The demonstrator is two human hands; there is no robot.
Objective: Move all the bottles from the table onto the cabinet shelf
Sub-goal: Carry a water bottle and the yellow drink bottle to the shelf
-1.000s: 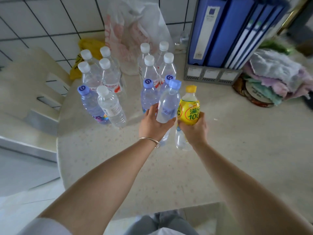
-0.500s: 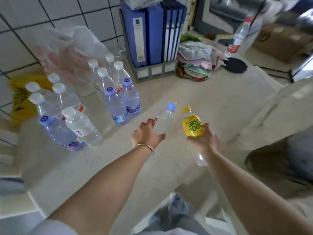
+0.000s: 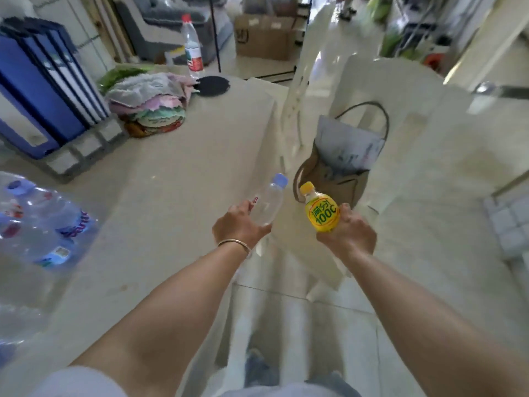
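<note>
Left hand [image 3: 240, 227] gripping clear bottle [image 3: 267, 206], right hand [image 3: 347, 234] gripping yellow bottle [image 3: 322, 213]; caps tilted toward 12 o'clock. Remaining bottles [image 3: 43, 224] on worktop [image 3: 177, 173] at 9 o'clock, left nearer. Cabinet shelf not identifiable.

Motion is blurring the bottles on the tabletop [image 3: 171, 167]; the left edge is cutting off that cluster [image 3: 43, 224]. The right hand [image 3: 350, 237] is hiding the yellow bottle's [image 3: 322, 214] base.

Pale table [image 3: 177, 167]: bottles [image 3: 43, 224], binders [image 3: 43, 90], cloths [image 3: 148, 107].
</note>
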